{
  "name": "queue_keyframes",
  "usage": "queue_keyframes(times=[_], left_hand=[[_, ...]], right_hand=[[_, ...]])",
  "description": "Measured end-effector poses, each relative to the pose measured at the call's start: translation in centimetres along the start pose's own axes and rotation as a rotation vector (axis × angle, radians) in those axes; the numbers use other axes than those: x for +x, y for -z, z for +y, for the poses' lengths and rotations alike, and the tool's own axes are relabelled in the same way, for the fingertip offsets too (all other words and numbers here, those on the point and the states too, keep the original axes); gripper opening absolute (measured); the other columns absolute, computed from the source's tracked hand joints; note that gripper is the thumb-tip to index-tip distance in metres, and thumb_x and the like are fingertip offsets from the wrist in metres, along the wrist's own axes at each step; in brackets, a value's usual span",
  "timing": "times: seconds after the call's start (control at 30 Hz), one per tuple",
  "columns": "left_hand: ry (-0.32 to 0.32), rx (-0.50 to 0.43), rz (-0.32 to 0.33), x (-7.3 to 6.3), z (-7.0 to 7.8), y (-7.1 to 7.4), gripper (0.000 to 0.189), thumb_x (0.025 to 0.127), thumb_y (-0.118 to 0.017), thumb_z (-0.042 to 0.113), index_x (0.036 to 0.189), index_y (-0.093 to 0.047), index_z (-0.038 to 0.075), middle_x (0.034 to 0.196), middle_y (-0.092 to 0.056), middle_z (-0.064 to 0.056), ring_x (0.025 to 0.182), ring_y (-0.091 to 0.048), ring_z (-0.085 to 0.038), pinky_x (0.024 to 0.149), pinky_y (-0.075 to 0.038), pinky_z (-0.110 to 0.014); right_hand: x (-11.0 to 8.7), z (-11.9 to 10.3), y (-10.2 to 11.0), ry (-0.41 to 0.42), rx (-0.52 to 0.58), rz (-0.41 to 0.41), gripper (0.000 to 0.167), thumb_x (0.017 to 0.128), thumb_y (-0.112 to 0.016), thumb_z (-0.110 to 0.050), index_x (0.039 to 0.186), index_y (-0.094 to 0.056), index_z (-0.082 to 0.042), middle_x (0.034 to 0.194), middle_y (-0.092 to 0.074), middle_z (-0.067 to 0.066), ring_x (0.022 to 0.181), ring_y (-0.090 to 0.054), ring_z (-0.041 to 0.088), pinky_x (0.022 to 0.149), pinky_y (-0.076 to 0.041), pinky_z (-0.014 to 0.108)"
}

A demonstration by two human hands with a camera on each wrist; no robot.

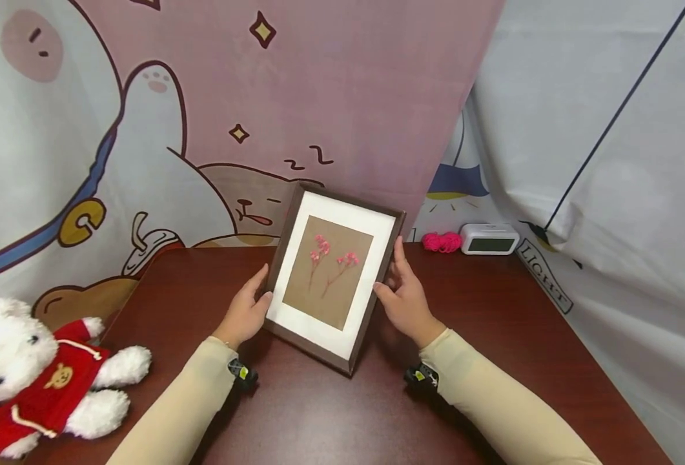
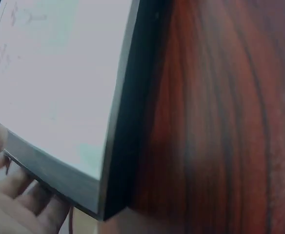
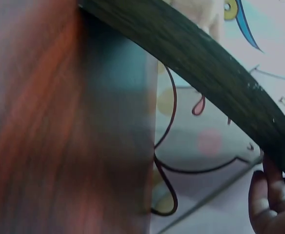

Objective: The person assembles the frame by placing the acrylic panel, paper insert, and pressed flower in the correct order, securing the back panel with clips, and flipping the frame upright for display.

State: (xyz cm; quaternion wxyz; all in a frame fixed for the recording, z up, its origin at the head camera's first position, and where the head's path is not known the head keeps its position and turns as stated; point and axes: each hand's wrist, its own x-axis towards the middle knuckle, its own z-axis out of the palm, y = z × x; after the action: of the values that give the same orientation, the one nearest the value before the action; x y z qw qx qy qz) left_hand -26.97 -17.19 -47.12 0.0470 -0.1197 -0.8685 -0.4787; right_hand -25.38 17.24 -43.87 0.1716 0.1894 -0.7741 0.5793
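Observation:
A dark brown picture frame [image 1: 335,278] with a white mat and pink dried flowers on a tan ground tilts to the right in the head view. My left hand [image 1: 246,310] grips its left edge, thumb at the front; in the left wrist view the fingers [image 2: 30,200] curl behind the frame's edge. On the opposite side, my right hand [image 1: 407,298] holds the right edge with thumb in front. The right wrist view shows the frame's side [image 3: 196,58] and my right fingers [image 3: 274,195] against it. One lower corner hangs over the tabletop.
The reddish-brown table [image 1: 493,336] stretches to a printed curtain [image 1: 365,97] behind. At the back right sit a pink yarn bundle [image 1: 441,242] and a white digital clock [image 1: 489,239]. A white plush toy [image 1: 57,381] in a red hoodie lies along the left edge.

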Motion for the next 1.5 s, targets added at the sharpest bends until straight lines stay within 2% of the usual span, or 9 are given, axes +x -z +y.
queue_keyframes(times=[0.03,0.1,0.2,0.33,0.53,0.83,1.13,1.37,1.5], left_hand=[[0.013,-0.006,-0.014,0.1,-0.2,0.0,0.062,0.111,-0.047,0.01,0.168,-0.024,0.008,0.167,-0.035,-0.022,0.154,-0.034,-0.04,0.124,-0.027,-0.059],[0.024,-0.023,-0.026,0.2,-0.5,0.0,0.06,0.112,-0.045,0.011,0.169,-0.025,0.011,0.163,-0.042,-0.023,0.151,-0.04,-0.04,0.122,-0.03,-0.059],[0.008,-0.029,-0.028,-0.1,-0.6,-0.2,0.06,0.112,-0.045,0.011,0.169,-0.026,0.017,0.154,-0.051,-0.024,0.143,-0.049,-0.04,0.118,-0.036,-0.061],[-0.033,-0.004,-0.031,-0.7,-0.7,-0.7,0.064,0.111,-0.049,0.01,0.17,-0.025,0.02,0.144,-0.059,-0.024,0.132,-0.058,-0.039,0.11,-0.044,-0.06],[-0.053,0.01,-0.035,-1.4,-0.5,-1.2,0.07,0.108,-0.054,0.008,0.17,-0.023,0.023,0.129,-0.065,-0.02,0.115,-0.062,-0.032,0.095,-0.051,-0.048],[-0.039,-0.048,-0.091,-2.0,0.1,-1.5,0.08,0.106,-0.057,0.007,0.171,-0.017,0.029,0.129,-0.063,-0.022,0.094,-0.065,-0.025,0.071,-0.058,-0.033],[-0.05,-0.004,-0.074,-2.5,-0.1,-1.4,0.091,0.1,-0.06,0.004,0.171,-0.011,0.031,0.113,-0.065,-0.018,0.09,-0.06,-0.021,0.072,-0.055,-0.034],[-0.049,0.002,-0.089,-2.0,0.3,-0.8,0.093,0.099,-0.061,0.005,0.171,-0.009,0.031,0.111,-0.065,-0.019,0.062,-0.054,-0.015,0.062,-0.053,-0.033],[-0.047,0.002,-0.086,-1.7,0.3,-0.6,0.092,0.099,-0.061,0.004,0.171,-0.011,0.029,0.112,-0.065,-0.02,0.067,-0.057,-0.016,0.061,-0.054,-0.033]], right_hand=[[0.2,0.2,0.3,-0.006,-0.016,-0.008,0.105,0.09,-0.064,0.011,0.171,-0.007,-0.025,0.159,-0.046,0.013,0.087,-0.05,0.015,0.07,-0.043,0.022],[0.7,0.6,0.7,-0.022,-0.04,-0.022,0.101,0.093,-0.063,0.008,0.17,-0.01,-0.027,0.166,-0.039,0.009,0.102,-0.056,0.018,0.074,-0.047,0.024],[1.2,1.1,1.3,-0.034,-0.073,-0.03,0.09,0.097,-0.061,0.004,0.17,-0.016,-0.023,0.174,-0.024,0.0,0.137,-0.05,0.021,0.098,-0.052,0.031],[1.9,1.6,1.9,-0.041,-0.109,-0.025,0.079,0.101,-0.06,0.0,0.169,-0.024,-0.019,0.173,-0.025,-0.002,0.158,-0.028,0.023,0.124,-0.03,0.047],[2.9,2.5,2.4,-0.027,-0.134,-0.033,0.072,0.104,-0.06,-0.003,0.167,-0.03,-0.019,0.171,-0.03,0.003,0.158,-0.028,0.023,0.126,-0.024,0.051],[3.5,3.7,2.7,-0.027,-0.13,-0.042,0.07,0.104,-0.057,-0.003,0.167,-0.031,-0.019,0.171,-0.031,0.0,0.158,-0.028,0.019,0.126,-0.026,0.048],[3.3,3.5,2.6,-0.037,-0.112,-0.072,0.069,0.105,-0.057,-0.003,0.167,-0.03,-0.015,0.172,-0.03,0.001,0.159,-0.028,0.022,0.126,-0.025,0.051],[3.7,3.3,2.2,-0.038,-0.092,-0.073,0.069,0.106,-0.056,-0.003,0.168,-0.029,-0.018,0.172,-0.028,0.002,0.16,-0.025,0.022,0.127,-0.023,0.051],[3.6,3.0,2.1,-0.045,-0.095,-0.074,0.069,0.106,-0.056,-0.004,0.168,-0.029,-0.018,0.172,-0.028,0.004,0.159,-0.026,0.024,0.126,-0.024,0.051]])
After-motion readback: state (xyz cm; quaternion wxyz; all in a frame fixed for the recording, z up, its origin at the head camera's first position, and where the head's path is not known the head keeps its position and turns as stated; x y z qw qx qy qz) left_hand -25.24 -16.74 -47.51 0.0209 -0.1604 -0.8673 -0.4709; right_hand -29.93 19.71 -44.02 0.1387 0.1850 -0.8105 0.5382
